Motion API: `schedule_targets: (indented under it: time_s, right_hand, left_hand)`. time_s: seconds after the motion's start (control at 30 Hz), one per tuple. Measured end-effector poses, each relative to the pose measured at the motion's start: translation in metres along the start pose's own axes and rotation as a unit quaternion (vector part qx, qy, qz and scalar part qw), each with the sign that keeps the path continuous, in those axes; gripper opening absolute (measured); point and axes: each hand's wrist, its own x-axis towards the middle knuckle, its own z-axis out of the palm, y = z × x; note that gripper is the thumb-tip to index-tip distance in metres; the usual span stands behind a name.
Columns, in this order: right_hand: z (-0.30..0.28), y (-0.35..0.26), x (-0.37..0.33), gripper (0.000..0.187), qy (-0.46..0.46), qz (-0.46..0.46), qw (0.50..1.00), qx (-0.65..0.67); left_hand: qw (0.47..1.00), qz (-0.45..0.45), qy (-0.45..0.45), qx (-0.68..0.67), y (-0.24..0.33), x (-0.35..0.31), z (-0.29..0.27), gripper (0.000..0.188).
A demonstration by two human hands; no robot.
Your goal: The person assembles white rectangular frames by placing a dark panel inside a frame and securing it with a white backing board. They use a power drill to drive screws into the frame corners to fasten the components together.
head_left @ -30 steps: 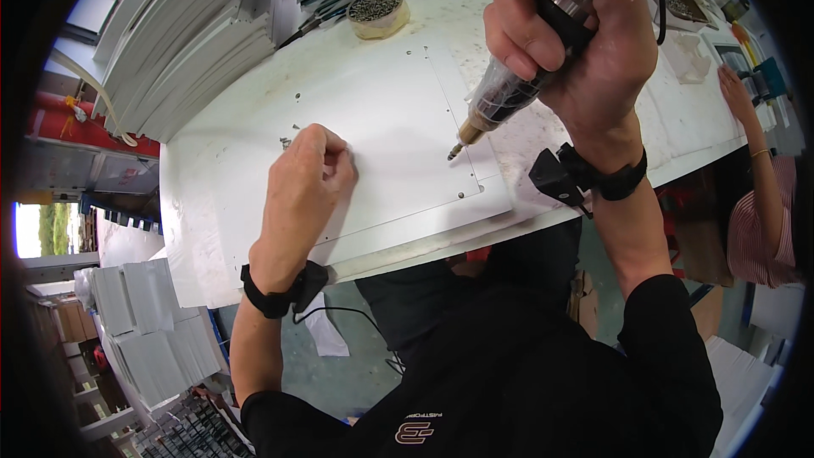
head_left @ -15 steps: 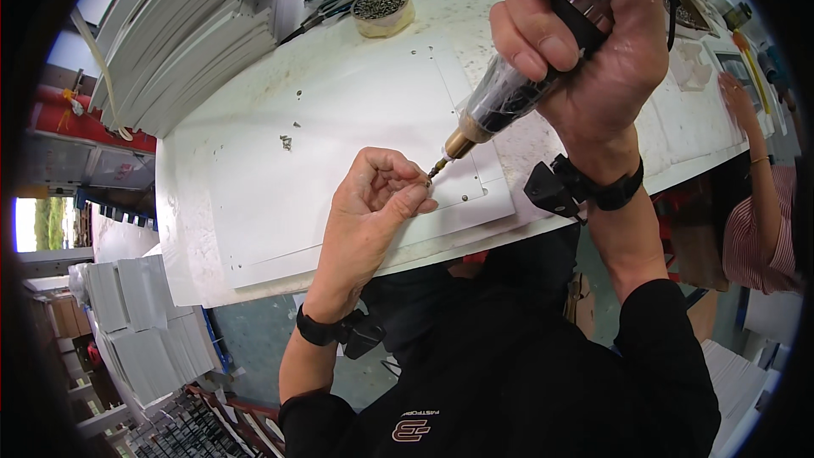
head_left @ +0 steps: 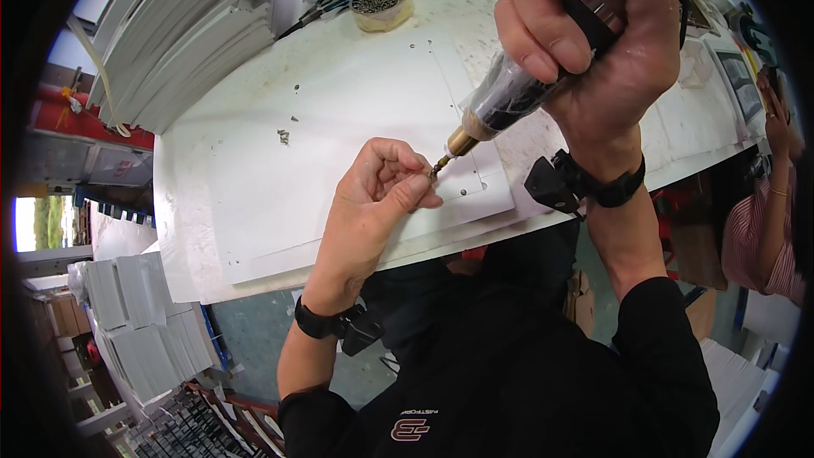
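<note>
My right hand [head_left: 606,59] is wrapped round a power screwdriver [head_left: 500,102], whose brass-coloured nose and thin bit slant down to the left. At the bit's tip, the thumb and forefinger of my left hand [head_left: 381,191] pinch a small screw [head_left: 434,173], mostly hidden by the fingers. Both hands are over a flat white panel [head_left: 339,110] lying on the white table. Dark screws sit in the panel, one [head_left: 464,192] near its right corner and another [head_left: 297,87] toward the far side. A few loose screws [head_left: 284,136] lie on it left of my left hand.
A round tub of screws [head_left: 381,4] stands at the table's far side. Stacked white panels [head_left: 186,34] rise at the back left, with more stacks [head_left: 153,314] lower left. At the right, another person's hand [head_left: 776,110] is near the table's end.
Both hands stay at nearly the same spot, bit and fingertips still together. The screwdriver has shifted slightly right. At the right edge, the other person's hand has moved off the table.
</note>
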Motion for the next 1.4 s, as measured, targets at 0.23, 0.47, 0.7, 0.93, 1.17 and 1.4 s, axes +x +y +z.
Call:
schedule_targets:
  time_s: [0.23,0.47,0.7,0.93,1.17,1.4]
  right_hand:
    - [0.047,-0.018,0.003,0.034,-0.011,0.098,0.976,-0.195]
    - [0.057,-0.029,0.006,0.029,0.032,0.168,0.952,-0.254]
    - [0.052,-0.031,0.006,0.038,0.038,0.083,0.976,-0.197]
    - [0.035,-0.029,0.007,0.029,-0.020,0.026,0.990,-0.138]
    - [0.028,-0.021,0.001,0.029,0.029,0.055,0.997,-0.046]
    - [0.035,-0.028,0.006,0.029,-0.064,-0.001,0.989,-0.132]
  left_hand:
    - [0.973,0.070,0.014,0.221,-0.010,0.008,0.025,0.016]
    - [0.971,0.043,0.008,0.234,-0.004,0.019,0.030,0.019]
    - [0.997,0.027,-0.013,0.074,-0.004,0.016,0.020,0.022]
    - [0.999,0.024,-0.015,0.025,-0.007,0.013,0.018,0.021]
    - [0.999,0.016,-0.027,-0.016,-0.010,0.011,0.014,0.025]
    - [0.997,0.010,-0.029,-0.071,-0.009,0.009,0.013,0.027]
